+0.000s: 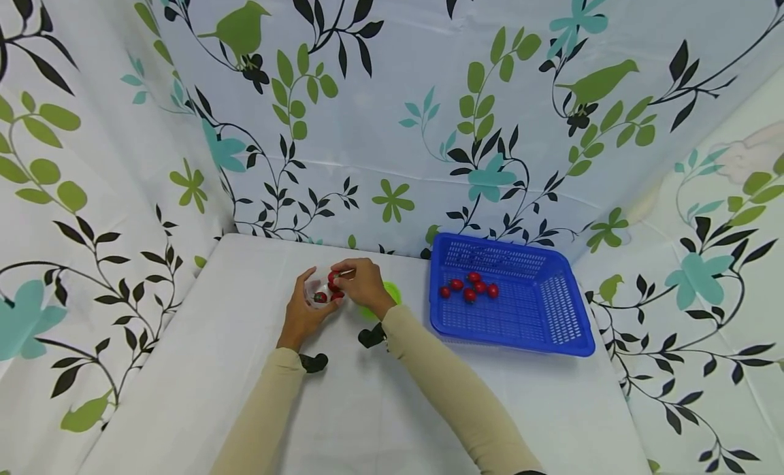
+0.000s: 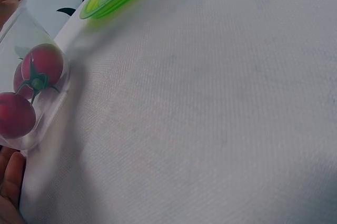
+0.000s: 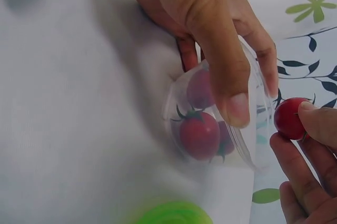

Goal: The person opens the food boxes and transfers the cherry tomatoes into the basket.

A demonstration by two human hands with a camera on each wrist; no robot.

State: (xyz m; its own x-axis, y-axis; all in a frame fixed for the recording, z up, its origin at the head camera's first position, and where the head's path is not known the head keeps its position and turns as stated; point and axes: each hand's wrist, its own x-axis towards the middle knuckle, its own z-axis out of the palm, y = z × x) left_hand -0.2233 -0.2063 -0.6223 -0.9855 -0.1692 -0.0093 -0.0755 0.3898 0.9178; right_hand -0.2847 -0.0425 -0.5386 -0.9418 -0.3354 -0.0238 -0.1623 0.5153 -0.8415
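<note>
My left hand (image 1: 303, 315) grips a clear plastic container (image 1: 312, 284), its thumb over the rim in the right wrist view. Inside lie several red cherry tomatoes (image 3: 200, 135) with green stems, also seen through the wall in the left wrist view. Between thumb and fingers, my right hand (image 1: 364, 284) pinches one cherry tomato (image 3: 290, 118) just outside the container's mouth. The container is tilted, its opening toward the right hand in the right wrist view. A bright green lid (image 1: 393, 292) lies on the table, partly hidden under the right hand and wrist.
To the right stands a blue plastic basket (image 1: 520, 344) with several cherry tomatoes (image 1: 469, 295) toward its left side. A white cloth covers the table (image 1: 343, 414). Behind it hangs a leaf-and-bird patterned curtain (image 1: 392, 155).
</note>
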